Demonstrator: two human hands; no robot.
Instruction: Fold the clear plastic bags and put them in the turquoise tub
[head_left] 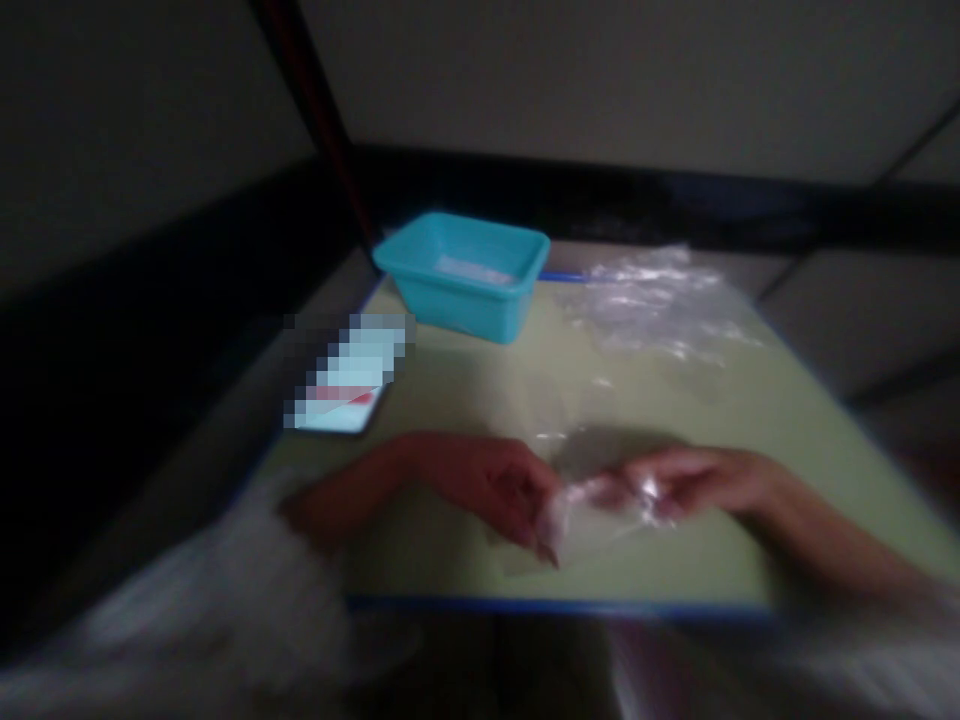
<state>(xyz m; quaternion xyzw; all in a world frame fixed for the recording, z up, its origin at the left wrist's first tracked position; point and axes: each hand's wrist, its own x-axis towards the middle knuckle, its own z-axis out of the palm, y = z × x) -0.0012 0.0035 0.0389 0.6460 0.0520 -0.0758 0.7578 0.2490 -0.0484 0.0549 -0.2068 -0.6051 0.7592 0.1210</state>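
Observation:
Between my two hands, low over the near part of the table, is a clear plastic bag (592, 520). My left hand (517, 490) has its fingers closed on the bag's left side. On the other side my right hand (682, 480) pinches the plastic, which glints at the fingertips. Blur hides the finer detail of the fingers and whether anything lies inside the bag. A faint, see-through piece of plastic (551, 405) shows on the table just beyond my hands.
A turquoise basket (465, 310) with something whitish inside stands at the table's far left. Crumpled clear plastic bags (660, 305) lie at the far right. Near the left edge rests a phone (341, 415), its screen partly pixelated. The yellowish table (795, 420) has a blue rim.

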